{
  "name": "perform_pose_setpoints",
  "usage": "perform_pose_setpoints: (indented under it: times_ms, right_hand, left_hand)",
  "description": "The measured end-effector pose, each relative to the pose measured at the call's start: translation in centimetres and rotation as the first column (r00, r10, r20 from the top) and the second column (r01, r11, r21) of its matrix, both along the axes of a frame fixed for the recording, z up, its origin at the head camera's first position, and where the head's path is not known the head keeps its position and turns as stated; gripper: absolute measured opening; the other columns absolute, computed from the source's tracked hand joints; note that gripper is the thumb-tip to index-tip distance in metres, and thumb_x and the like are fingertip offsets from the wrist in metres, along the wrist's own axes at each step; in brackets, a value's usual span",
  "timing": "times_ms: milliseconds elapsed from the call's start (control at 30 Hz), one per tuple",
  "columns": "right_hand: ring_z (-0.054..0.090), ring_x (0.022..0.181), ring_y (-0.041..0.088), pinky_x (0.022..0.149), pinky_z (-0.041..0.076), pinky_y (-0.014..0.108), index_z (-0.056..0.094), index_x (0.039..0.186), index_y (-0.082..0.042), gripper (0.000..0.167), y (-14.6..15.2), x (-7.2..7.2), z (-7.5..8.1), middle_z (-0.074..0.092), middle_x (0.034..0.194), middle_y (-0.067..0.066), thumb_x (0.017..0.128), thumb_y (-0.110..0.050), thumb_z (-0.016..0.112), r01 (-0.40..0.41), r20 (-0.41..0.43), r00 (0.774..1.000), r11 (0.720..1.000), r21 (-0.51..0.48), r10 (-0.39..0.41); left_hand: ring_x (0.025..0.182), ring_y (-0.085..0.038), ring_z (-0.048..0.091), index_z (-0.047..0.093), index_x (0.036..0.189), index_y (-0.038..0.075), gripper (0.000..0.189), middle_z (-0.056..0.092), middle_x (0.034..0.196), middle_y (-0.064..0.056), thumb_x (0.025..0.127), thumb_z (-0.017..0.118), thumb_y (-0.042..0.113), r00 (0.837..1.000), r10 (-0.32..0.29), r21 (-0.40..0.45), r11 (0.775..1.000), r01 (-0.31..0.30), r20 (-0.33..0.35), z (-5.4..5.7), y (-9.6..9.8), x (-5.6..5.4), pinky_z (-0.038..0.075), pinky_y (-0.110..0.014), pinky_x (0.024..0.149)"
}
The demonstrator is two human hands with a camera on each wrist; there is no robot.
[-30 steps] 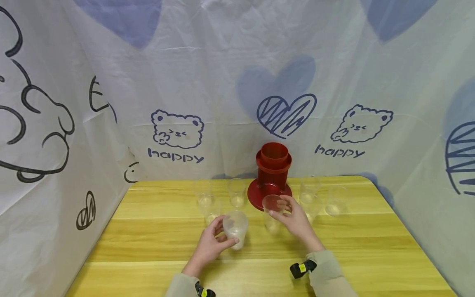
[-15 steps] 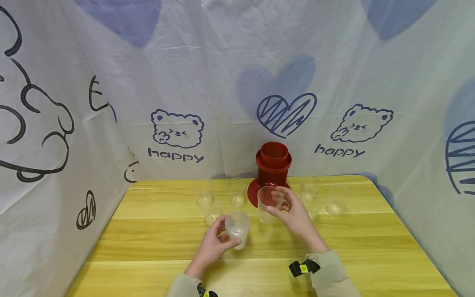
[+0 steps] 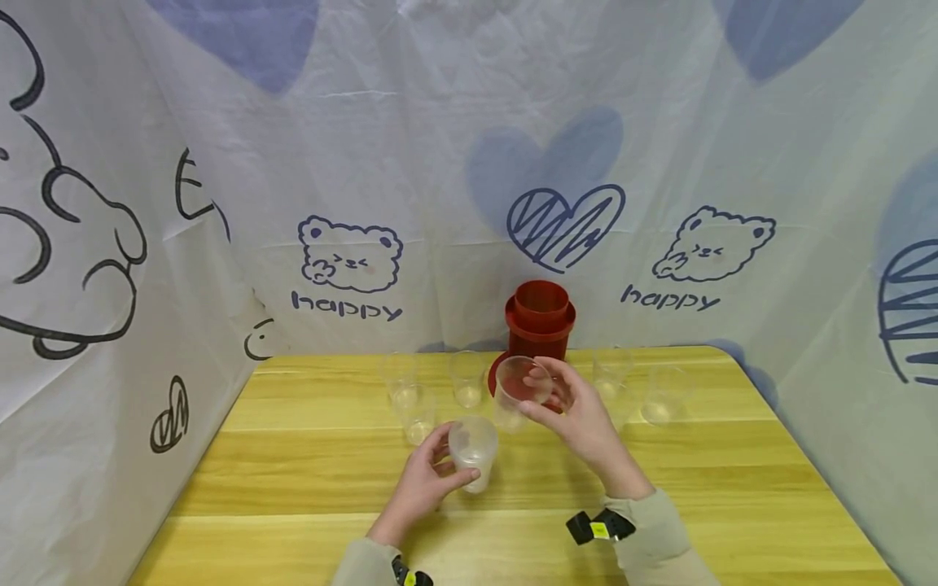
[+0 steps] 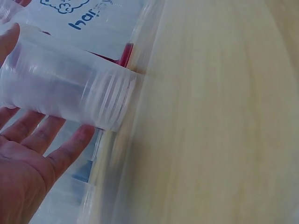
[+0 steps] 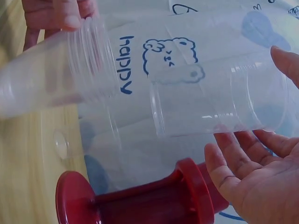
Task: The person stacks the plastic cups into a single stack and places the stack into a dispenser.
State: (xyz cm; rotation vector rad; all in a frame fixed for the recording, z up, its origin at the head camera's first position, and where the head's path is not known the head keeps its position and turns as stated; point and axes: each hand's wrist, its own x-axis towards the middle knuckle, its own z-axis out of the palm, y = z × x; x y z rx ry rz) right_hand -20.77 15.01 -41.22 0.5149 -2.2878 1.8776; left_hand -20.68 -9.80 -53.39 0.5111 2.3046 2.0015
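My left hand (image 3: 425, 480) grips a stack of nested clear plastic cups (image 3: 472, 456), mouth up, low over the table. Several close-set rims show on the stack (image 5: 93, 60) in the right wrist view. Between thumb and fingers, my right hand (image 3: 586, 419) holds a single clear plastic cup (image 3: 513, 399), a little higher and just behind the stack, slightly tilted. In the right wrist view this cup (image 5: 210, 105) has its bottom end towards the stack's mouth, with a gap between. Behind it stands a red cup-shaped holder (image 3: 541, 325) on a round base.
More clear cups stand at the back of the wooden table (image 3: 293, 464): one cup (image 3: 467, 381) left of the red holder, others further left, and another cup (image 3: 662, 399) among those at the right. A printed cloth (image 3: 440, 163) hangs behind and at both sides.
My right hand has lifted its cup and brought it left and back, nearer to above the stack. My left hand has shifted slightly right with the stack. The standing cups have not moved.
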Motion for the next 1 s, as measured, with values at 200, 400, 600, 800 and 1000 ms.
perform_pose_setpoints:
  times_ms: [200,400,600,800,1000]
  right_hand:
    - [0.056,0.117,0.033,0.095,0.047,0.020,0.047,0.136,0.004,0.059,-0.7,-0.1,0.1,0.059,0.125,0.022,0.084,-0.001,0.076,-0.052,-0.029,0.998,0.998,-0.018,0.051]
    - [0.057,0.116,0.035,0.096,0.050,0.031,0.049,0.137,0.000,0.059,-1.2,-0.4,-0.2,0.059,0.129,0.020,0.085,-0.006,0.077,-0.104,-0.022,0.994,0.994,0.023,0.104]
    - [0.058,0.114,0.034,0.096,0.051,0.043,0.049,0.139,-0.003,0.061,-1.6,-0.6,-0.7,0.058,0.131,0.018,0.085,-0.010,0.077,-0.138,0.016,0.990,0.990,0.038,0.138]
    - [0.058,0.115,0.025,0.098,0.050,0.043,0.048,0.141,-0.007,0.064,-1.9,-0.8,-1.3,0.059,0.133,0.010,0.086,-0.016,0.078,-0.148,0.049,0.988,0.988,0.050,0.145]
    - [0.056,0.117,0.026,0.096,0.050,0.033,0.048,0.139,-0.008,0.060,-1.9,-0.9,-1.5,0.058,0.133,0.011,0.087,-0.013,0.076,-0.182,0.036,0.983,0.983,0.014,0.182]
  left_hand:
    - [0.120,-0.035,0.054,0.046,0.141,0.005,0.071,0.056,0.131,-0.020,0.080,0.083,0.010,1.000,-0.012,0.013,1.000,0.012,0.009,0.0,-0.1,0.0,0.052,-0.037,0.094]
    - [0.121,-0.035,0.054,0.045,0.141,0.003,0.070,0.056,0.132,-0.021,0.080,0.080,0.003,0.999,-0.034,0.039,0.999,0.034,0.001,-0.2,-0.1,-0.2,0.051,-0.039,0.096]
    - [0.123,-0.039,0.052,0.043,0.141,0.000,0.070,0.053,0.134,-0.025,0.081,0.077,-0.004,0.998,-0.053,0.051,0.997,0.052,0.016,0.6,-0.1,0.1,0.047,-0.047,0.100]
    - [0.122,-0.040,0.052,0.046,0.139,0.000,0.066,0.055,0.131,-0.026,0.082,0.078,0.001,0.998,-0.056,0.042,0.998,0.056,0.010,2.6,-0.1,1.1,0.049,-0.046,0.098]
    - [0.122,-0.040,0.052,0.047,0.140,0.001,0.065,0.056,0.131,-0.025,0.083,0.078,0.003,0.998,-0.057,0.046,0.997,0.055,0.024,2.7,-0.1,1.1,0.049,-0.046,0.098]
